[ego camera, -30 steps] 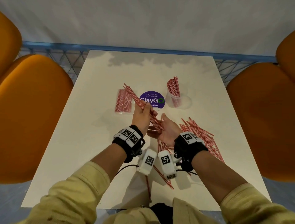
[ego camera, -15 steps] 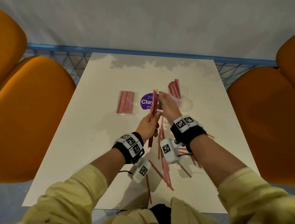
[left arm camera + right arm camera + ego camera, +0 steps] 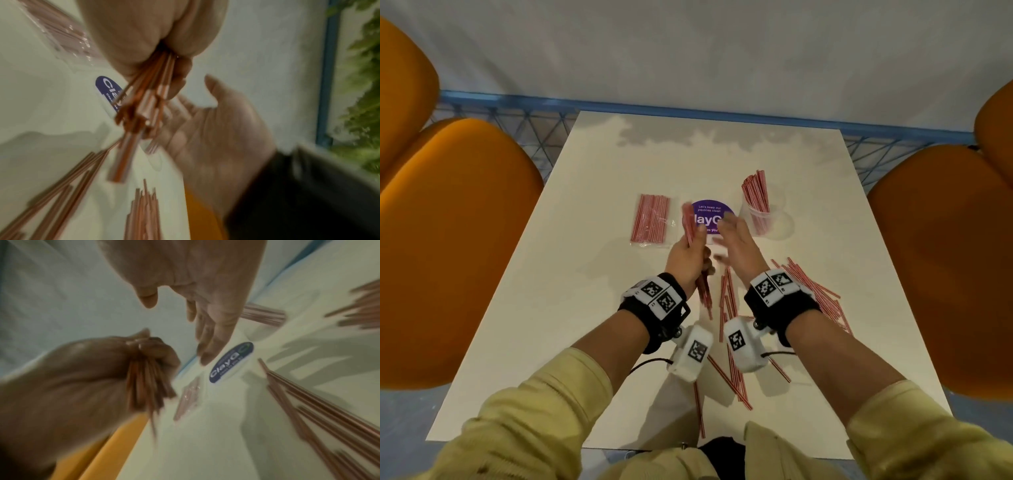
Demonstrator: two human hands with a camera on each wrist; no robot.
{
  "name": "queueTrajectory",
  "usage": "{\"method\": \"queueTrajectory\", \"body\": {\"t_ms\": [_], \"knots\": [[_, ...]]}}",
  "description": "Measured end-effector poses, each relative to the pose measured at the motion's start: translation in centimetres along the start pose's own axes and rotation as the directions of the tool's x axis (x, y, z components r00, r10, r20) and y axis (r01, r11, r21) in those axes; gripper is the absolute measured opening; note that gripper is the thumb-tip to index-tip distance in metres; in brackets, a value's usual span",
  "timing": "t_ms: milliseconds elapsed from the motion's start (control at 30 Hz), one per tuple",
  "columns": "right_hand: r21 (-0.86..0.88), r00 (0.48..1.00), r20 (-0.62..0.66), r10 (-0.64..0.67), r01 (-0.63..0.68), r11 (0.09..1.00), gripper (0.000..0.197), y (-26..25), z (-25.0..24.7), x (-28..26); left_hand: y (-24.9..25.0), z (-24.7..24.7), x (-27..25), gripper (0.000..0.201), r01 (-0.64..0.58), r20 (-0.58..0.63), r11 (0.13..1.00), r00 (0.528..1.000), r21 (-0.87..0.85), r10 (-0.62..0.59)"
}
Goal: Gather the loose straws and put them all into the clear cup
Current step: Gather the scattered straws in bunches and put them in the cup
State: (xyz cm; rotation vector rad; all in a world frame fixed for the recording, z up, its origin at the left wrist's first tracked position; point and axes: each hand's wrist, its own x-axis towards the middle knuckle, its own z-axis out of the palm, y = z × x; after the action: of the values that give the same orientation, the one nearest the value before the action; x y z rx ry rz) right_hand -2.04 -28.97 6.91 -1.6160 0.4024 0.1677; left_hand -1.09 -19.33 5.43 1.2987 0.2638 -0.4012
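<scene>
My left hand (image 3: 690,255) grips a bundle of red-and-white straws (image 3: 703,287) upright above the table's middle; the same bundle (image 3: 141,104) fans out below the fist in the left wrist view. My right hand (image 3: 734,245) hovers just to its right, fingers straight, palm toward the bundle, holding nothing. It shows as an open palm (image 3: 216,138) in the left wrist view. The clear cup (image 3: 760,219) stands back right with several straws in it. Loose straws (image 3: 822,298) lie scattered under and right of my right wrist.
A sealed packet of straws (image 3: 650,219) lies left of a round purple sticker (image 3: 709,219) on the white table (image 3: 585,308). Orange chairs (image 3: 448,246) flank both sides. More loose straws (image 3: 726,380) lie near the front edge.
My left hand has tilted the bundle slightly left and kept its grip. My right hand has drawn back from beside the cup toward the bundle, still holding nothing.
</scene>
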Motion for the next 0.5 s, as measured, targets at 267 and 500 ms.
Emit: {"method": "queueTrajectory", "body": {"t_ms": [267,500], "knots": [[-0.141,0.988,0.152,0.009,0.013,0.990,0.022,1.7,0.9,-1.9,0.7,-0.3,1.5,0.045,-0.023,-0.130,0.999,0.991,-0.023,0.020],[-0.435,0.972,0.179,-0.149,0.214,0.875,0.008,1.5,1.1,-1.5,1.4,0.1,1.1,0.021,-0.044,-0.104,0.999,0.994,-0.018,0.042]]}}
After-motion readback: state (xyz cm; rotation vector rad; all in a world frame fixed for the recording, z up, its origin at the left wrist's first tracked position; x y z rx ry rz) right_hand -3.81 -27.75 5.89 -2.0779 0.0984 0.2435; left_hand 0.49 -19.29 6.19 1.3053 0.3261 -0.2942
